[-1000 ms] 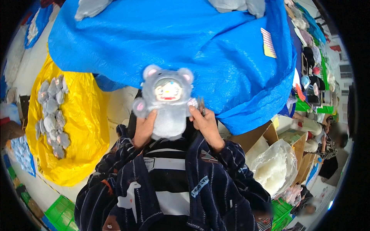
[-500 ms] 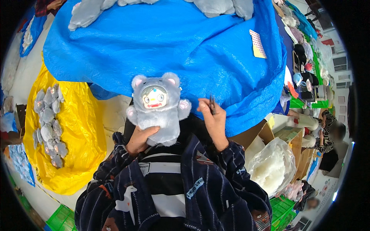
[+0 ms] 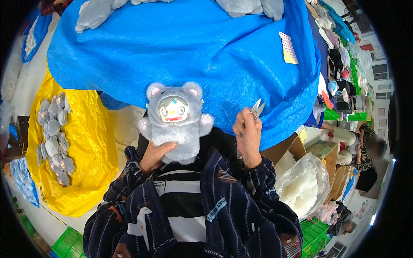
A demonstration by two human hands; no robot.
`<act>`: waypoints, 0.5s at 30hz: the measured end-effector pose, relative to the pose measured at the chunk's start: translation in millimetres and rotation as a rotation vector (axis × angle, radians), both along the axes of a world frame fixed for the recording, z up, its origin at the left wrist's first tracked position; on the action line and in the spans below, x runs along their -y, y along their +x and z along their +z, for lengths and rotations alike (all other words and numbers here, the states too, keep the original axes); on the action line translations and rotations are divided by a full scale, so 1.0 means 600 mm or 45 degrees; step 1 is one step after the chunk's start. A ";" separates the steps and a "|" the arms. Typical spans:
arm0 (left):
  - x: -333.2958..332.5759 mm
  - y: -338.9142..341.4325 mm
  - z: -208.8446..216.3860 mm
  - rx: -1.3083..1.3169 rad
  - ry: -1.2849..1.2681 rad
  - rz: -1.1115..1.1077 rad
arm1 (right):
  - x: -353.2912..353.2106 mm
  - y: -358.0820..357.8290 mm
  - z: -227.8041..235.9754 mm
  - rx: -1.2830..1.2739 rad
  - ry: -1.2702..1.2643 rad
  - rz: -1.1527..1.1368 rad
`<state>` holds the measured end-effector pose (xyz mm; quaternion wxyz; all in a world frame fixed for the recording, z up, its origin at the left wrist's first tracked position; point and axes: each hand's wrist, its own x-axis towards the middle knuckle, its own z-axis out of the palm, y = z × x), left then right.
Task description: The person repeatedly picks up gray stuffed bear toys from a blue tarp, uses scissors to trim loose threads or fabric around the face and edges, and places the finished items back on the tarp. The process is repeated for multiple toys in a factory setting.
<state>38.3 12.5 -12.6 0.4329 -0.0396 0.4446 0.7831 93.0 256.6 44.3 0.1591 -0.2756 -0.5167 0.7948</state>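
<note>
A grey plush doll (image 3: 176, 131) with round bear ears, pink paw pads and a printed face stands upright in front of me. Its lower left side is held by my left hand (image 3: 155, 155), thumb across the belly and the other fingers hidden behind. To the doll's right, apart from it, my right hand (image 3: 248, 135) is closed around a small pair of metal scissors (image 3: 257, 108). The scissors' blades point up and spread slightly apart over the blue sheet (image 3: 193, 51).
Several grey plush pieces (image 3: 97, 15) lie along the sheet's far edge, near a sticker sheet (image 3: 289, 48). At left, a yellow bag (image 3: 97, 155) holds more grey plush pieces (image 3: 52, 144). A clear bag of white stuffing (image 3: 301, 189) and cardboard boxes (image 3: 286, 148) stand at right.
My right hand has moved right, away from the doll, and turned so that the scissor blades show spread. The doll stays in my left hand, almost unmoved.
</note>
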 end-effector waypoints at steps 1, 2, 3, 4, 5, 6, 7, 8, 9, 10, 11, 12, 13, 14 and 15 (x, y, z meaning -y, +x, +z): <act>-0.002 0.001 0.000 -0.009 -0.010 -0.002 | 0.001 0.010 -0.005 0.057 0.008 0.054; -0.003 0.001 0.000 -0.017 -0.020 -0.004 | 0.014 0.011 -0.013 0.142 0.322 0.106; -0.005 0.001 0.001 -0.057 -0.027 -0.018 | 0.032 0.007 -0.025 0.226 0.637 0.157; -0.007 0.002 0.004 -0.095 -0.037 -0.029 | 0.042 0.000 -0.038 0.040 1.080 0.240; -0.008 0.003 0.005 -0.132 -0.046 -0.041 | 0.061 -0.005 -0.047 0.056 0.994 0.279; -0.008 0.004 0.005 -0.134 -0.035 -0.038 | 0.067 -0.004 -0.047 0.117 1.115 0.340; -0.004 0.004 0.006 -0.137 -0.029 -0.032 | 0.074 -0.006 -0.042 0.175 1.231 0.404; -0.001 0.005 0.006 -0.140 -0.023 -0.025 | 0.075 -0.014 -0.048 -0.004 1.458 0.301; 0.001 0.006 0.010 -0.077 -0.024 0.006 | 0.074 -0.020 -0.042 0.049 1.452 0.281; -0.002 0.004 0.016 -0.020 -0.015 0.037 | 0.069 -0.022 -0.047 0.052 1.500 0.230; -0.003 0.003 0.019 0.036 -0.005 0.066 | 0.064 -0.023 -0.053 0.055 1.546 0.179; 0.000 0.002 0.018 -0.010 -0.022 0.046 | 0.060 -0.022 -0.055 0.142 1.192 0.120; 0.002 0.004 0.013 -0.052 -0.031 0.023 | 0.053 -0.017 -0.054 0.230 0.843 0.063; 0.005 0.006 0.008 -0.093 -0.041 -0.001 | 0.044 -0.014 -0.049 0.312 0.492 0.005; 0.009 0.007 0.005 -0.093 -0.028 0.013 | 0.018 -0.014 -0.036 0.121 -0.067 -0.176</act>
